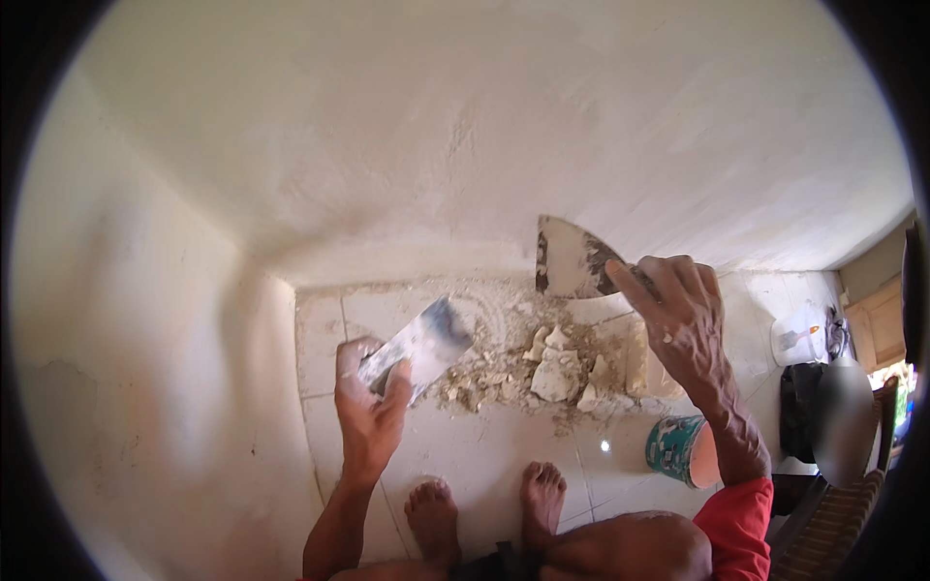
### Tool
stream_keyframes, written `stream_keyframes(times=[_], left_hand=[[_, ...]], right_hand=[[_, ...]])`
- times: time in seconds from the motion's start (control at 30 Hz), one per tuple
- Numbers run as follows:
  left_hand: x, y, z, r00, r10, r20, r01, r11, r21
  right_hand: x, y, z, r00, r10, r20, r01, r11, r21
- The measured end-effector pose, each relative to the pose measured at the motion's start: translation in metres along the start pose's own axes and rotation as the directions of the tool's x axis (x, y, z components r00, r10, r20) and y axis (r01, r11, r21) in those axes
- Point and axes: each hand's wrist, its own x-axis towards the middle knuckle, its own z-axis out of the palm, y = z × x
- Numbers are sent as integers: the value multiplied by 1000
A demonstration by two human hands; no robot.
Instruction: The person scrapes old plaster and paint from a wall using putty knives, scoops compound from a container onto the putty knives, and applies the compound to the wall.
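Note:
My left hand [368, 416] grips a flat rectangular metal plastering blade [438, 341], its thumb pressed on the face. Grey and white smears cover that blade, which tilts up to the right above the floor. In my right hand [678, 305] is a putty knife [574, 259] with a wide flared blade, marked with pale filler and dark patches. The forefinger lies along the blade, and its broad edge points left, in front of the plastered wall [465, 145]. The two tools are apart. Most of each handle is hidden by my fingers.
Broken plaster chunks [556, 376] and crumbs lie on the tiled floor [484, 441] below the wall. Beside them is a pale block [651, 360]. A teal bucket [670, 447] stands at right near my knee. Farther right are a white tub [799, 336] and a woven chair [845, 518].

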Motion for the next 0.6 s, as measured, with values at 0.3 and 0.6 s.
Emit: stream_keyframes(times=[0.3,0.6], left_hand=[[-88,-103,10,946,-311,91,308,950,45],[-180,-182,3,862,-366,350,296,925,237]], right_hand=[[47,58,-8,944,28,-329,-50,997,-60],[89,92,18,918,-54,-392,1,991,-132]])
